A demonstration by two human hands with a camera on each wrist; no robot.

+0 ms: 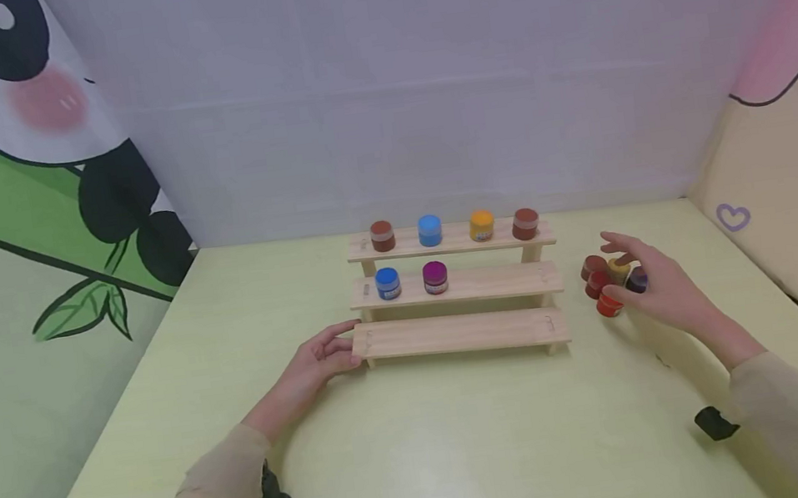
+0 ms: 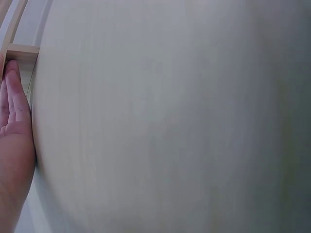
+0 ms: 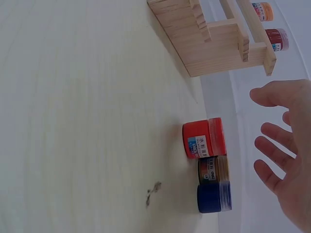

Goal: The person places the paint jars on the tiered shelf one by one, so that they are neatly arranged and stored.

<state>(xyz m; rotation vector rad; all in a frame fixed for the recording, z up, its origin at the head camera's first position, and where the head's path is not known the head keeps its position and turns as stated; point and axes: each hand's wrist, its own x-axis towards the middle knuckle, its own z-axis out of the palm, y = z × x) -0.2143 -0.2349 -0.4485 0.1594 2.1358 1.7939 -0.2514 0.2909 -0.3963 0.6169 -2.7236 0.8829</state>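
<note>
Okay, so the left hand (image 1: pixel 311 363) was at the rack (image 1: pixel 494 282) and the right hand (image 1: pixel 656 289) was over the loose jars (image 1: pixel 608 306)

The left hand sat against the rack's left end, fingers pretty straight and touching the wood by a front leg (image 2: pixel 23 50). Didn't look like a proper grip to me, though the thumb was mostly hidden in the wrist view. I figured it was there for steadying, since the rack looked light enough to slide.

The right hand held nothing: fingers spread and a bit curved, with a gap to the jars in the wrist view. Five jars were bunched on the table (image 1: pixel 425 447) right of the rack, probably to be handy for that arm. The shelved ones had space between them, I guess so each color showed.

As for looks, small squat pots, printed labels on several. The bunch had a bright red jar (image 3: pixel 197 138), a dark blue jar (image 3: pixel 209 198), a yellow jar (image 1: pixel 618 267) (brownish in the wrist view) and two darker reds (image 1: pixel 596 285). Up top on the pale wood: two brownish-red jars (image 1: pixel 382 237), a light blue jar (image 1: pixel 430 230) and an orange jar (image 1: pixel 482 225) between them. Middle step: a blue jar (image 1: pixel 388 284) and a purple jar (image 1: pixel 435 277).
</note>
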